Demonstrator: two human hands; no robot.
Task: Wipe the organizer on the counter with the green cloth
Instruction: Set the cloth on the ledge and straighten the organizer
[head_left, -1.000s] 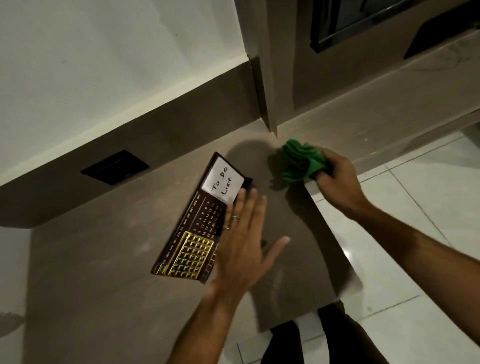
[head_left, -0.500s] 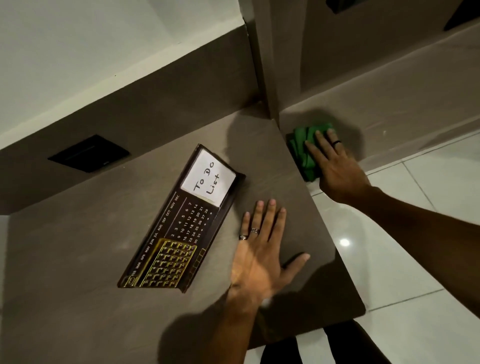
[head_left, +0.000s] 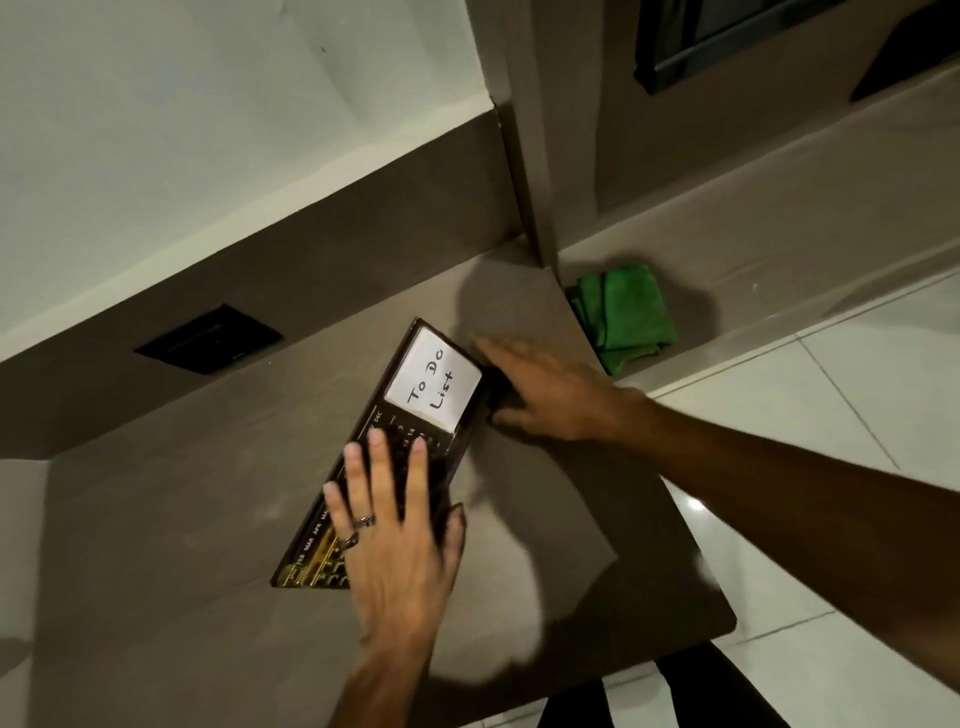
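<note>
The organizer (head_left: 434, 389) is a dark flat board with a white "To Do List" card, a calendar and a gold grid, and it lies slanted on the brown counter (head_left: 182, 519). My left hand (head_left: 400, 535) rests on its lower half, fingers spread on top and thumb against its right edge. My right hand (head_left: 550, 400), blurred, touches the organizer's upper right edge beside the card and holds nothing. The green cloth (head_left: 623, 317) lies folded on the lower ledge (head_left: 779, 270) to the right, apart from both hands.
A black wall plate (head_left: 208, 339) sits in the backsplash behind the counter. A vertical brown pillar (head_left: 524, 156) divides counter from ledge. The counter's right edge drops to a white tiled floor (head_left: 831, 415).
My right hand let go of the green cloth on the ledge and moved left to the organizer's top edge. My left hand moved from the bare counter onto the organizer.
</note>
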